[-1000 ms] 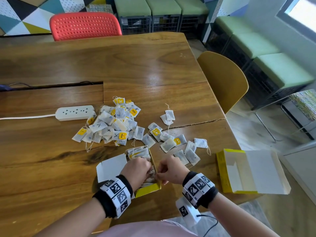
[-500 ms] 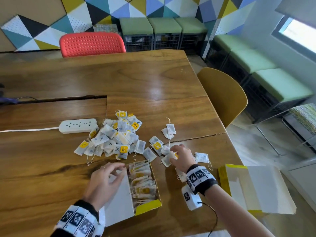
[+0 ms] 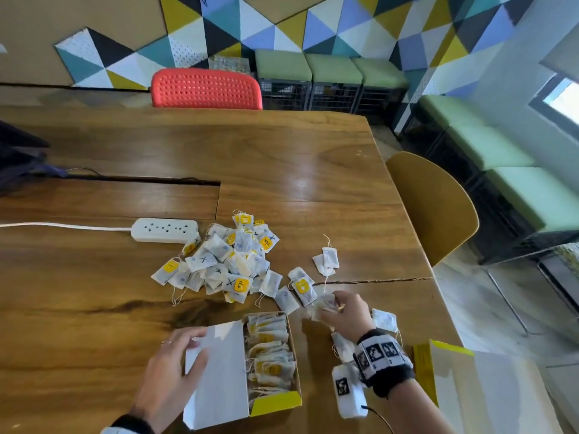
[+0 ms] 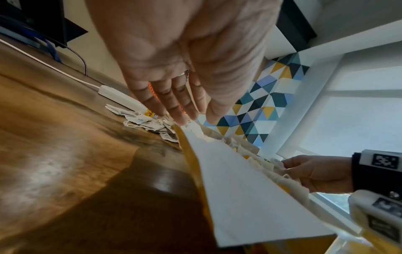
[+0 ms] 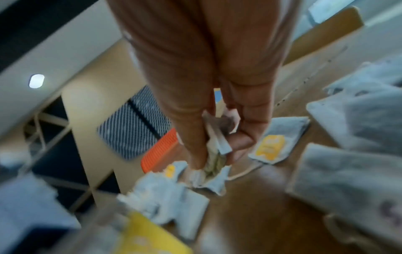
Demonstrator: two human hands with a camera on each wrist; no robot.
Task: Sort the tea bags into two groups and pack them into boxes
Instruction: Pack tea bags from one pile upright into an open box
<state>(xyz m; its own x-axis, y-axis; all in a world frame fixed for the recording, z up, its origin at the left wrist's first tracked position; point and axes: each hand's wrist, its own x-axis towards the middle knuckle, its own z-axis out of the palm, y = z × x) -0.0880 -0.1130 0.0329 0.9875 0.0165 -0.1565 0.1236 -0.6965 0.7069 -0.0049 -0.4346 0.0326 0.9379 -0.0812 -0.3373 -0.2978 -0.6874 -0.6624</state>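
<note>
Fingers [image 3: 194, 346] of the left hand [image 3: 170, 375] lie straight and relaxed on the white lid flap [image 3: 219, 380] of the yellow box [image 3: 275, 402] in the head view, pressing it flat and curling round nothing. That box sits by the near edge of the table [image 3: 282, 158], its long axis running from the near edge toward the far edge, open end up and packed with tea bags [image 3: 271, 355] laid crosswise in a row. Beyond it a loose heap of tea bags [image 3: 225, 261] spreads toward the white power strip [image 3: 164, 230], whose length runs parallel to the near edge. The right hand [image 3: 343, 314] is just beside the box's far right corner, fingers curled round a small bunch of bags [image 3: 324, 305]. A second box [image 3: 451, 380] lies open at the near right corner of the table. From the left wrist, the left hand [image 4: 185, 56] shows its palm with fingers [image 4: 174, 106] stretched together over the far end of the lid flap [image 4: 250, 192], which slopes up from the table; the right hand [image 4: 317, 171] appears past the row of bags. From the right wrist, blurred, the right hand [image 5: 208, 72] shows what the head view hides: thumb and fingers [image 5: 245, 134] pinching crumpled bags [image 5: 215, 146], with one yellow-tagged bag [image 5: 274, 146] lying flat just beyond.
</note>
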